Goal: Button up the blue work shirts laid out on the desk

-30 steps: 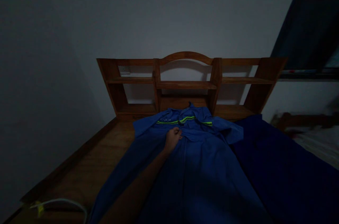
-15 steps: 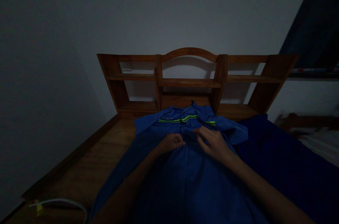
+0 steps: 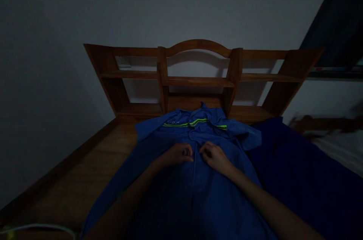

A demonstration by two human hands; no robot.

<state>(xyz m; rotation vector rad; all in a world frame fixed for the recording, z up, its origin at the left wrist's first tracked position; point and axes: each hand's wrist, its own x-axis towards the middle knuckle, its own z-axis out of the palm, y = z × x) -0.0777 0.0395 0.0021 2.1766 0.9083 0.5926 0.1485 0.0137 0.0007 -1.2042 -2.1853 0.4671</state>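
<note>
A blue work jacket [image 3: 198, 179] lies spread front-up on the wooden bed [image 3: 93, 164], its collar toward the headboard shelf [image 3: 198, 81]. The left hand [image 3: 177, 154] and right hand [image 3: 215, 155] rest on its chest, either side of the front opening; the fingers [image 3: 185, 152] of both curl onto the fabric edges, seemingly pinching them, though the dim light hides whether cloth is truly gripped. Just beyond the fingers runs a yellow-green stripe [image 3: 195, 122]. The cloth looks soft, light and limp, likely to bunch; the stiffer placket edges and collar seem the best places to take hold. Right of the right hand lies a dark blue sheet [image 3: 297, 172].
</note>
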